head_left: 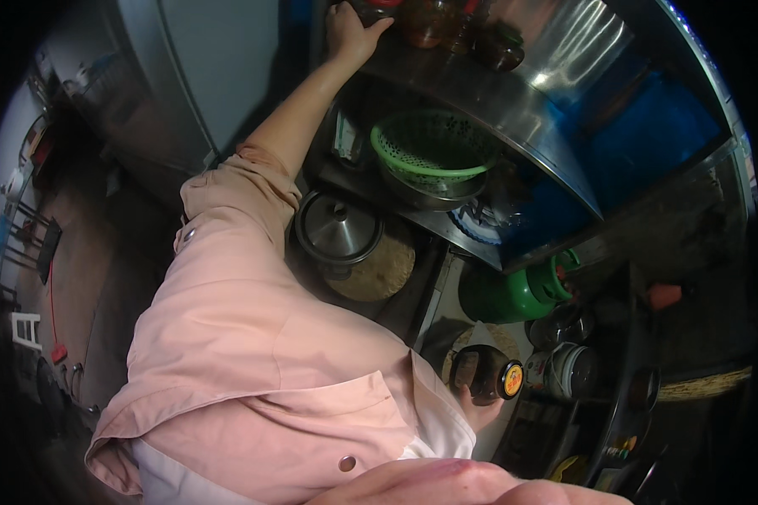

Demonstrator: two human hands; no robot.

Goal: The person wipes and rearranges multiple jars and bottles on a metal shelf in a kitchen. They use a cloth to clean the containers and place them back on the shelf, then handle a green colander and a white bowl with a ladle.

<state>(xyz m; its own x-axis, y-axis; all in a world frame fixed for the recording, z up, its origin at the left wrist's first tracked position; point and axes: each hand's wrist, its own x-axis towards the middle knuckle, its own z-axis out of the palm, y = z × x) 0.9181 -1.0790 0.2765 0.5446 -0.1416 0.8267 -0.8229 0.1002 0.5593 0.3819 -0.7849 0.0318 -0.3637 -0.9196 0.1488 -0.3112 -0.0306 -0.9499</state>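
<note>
My left hand (351,38) reaches out to the metal shelf top at the upper edge, thumb spread away from the fingers. Right beside it stands a jar with a red lid (377,8), partly cut off by the frame; whether the hand touches it is unclear. Lower right, my right hand (482,411) grips a dark glass jar (476,373), which lies tilted sideways. Its black lid bears a round orange label (512,380). Part of that hand is hidden behind the jar and my sleeve.
More jars (499,46) line the shelf top (446,84). Below are a green colander (434,172) over a metal bowl, a lidded pot (338,227) and a green gas cylinder (505,293). A pale-lidded container (574,370) stands right of the held jar, near a dark rack (627,337).
</note>
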